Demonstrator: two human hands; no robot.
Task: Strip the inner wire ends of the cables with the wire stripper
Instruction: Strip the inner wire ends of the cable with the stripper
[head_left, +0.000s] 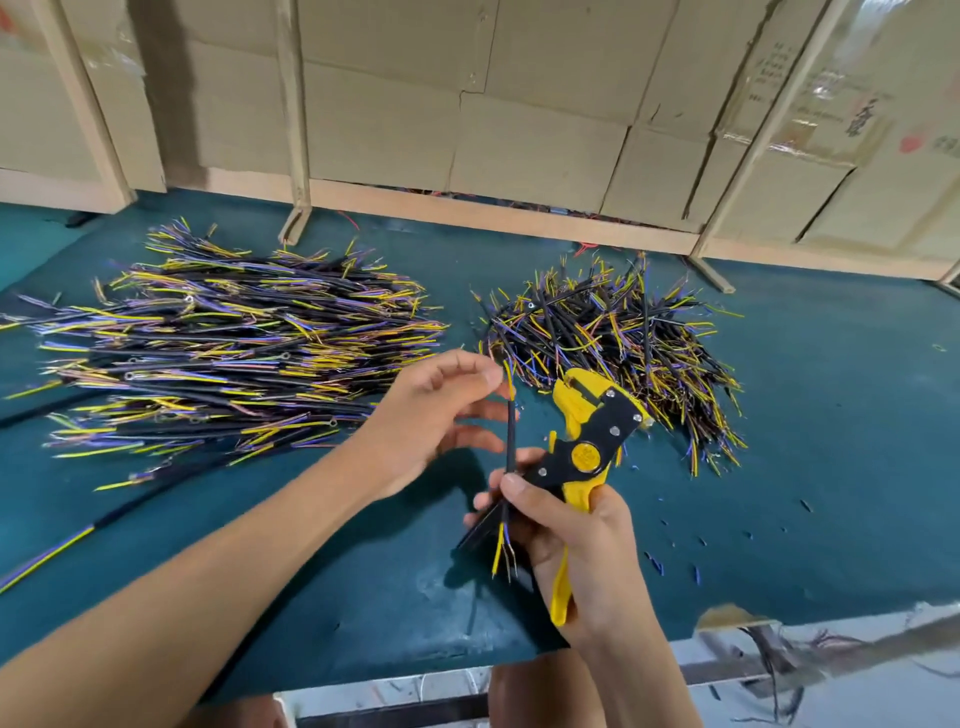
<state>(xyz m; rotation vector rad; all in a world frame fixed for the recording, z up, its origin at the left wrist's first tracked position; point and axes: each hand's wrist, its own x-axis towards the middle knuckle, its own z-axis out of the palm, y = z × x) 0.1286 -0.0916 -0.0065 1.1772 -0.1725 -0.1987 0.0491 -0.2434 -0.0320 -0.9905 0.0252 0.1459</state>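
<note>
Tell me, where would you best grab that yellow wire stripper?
By the two yellow handles, coming from below the black pivot. They are long and slim enough to wrap fingers around, as the right hand does, and that keeps the toothed head free.

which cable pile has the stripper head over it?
The right pile: the wire stripper head overlaps its near edge. The left pile lies clear, beyond the left hand.
</note>
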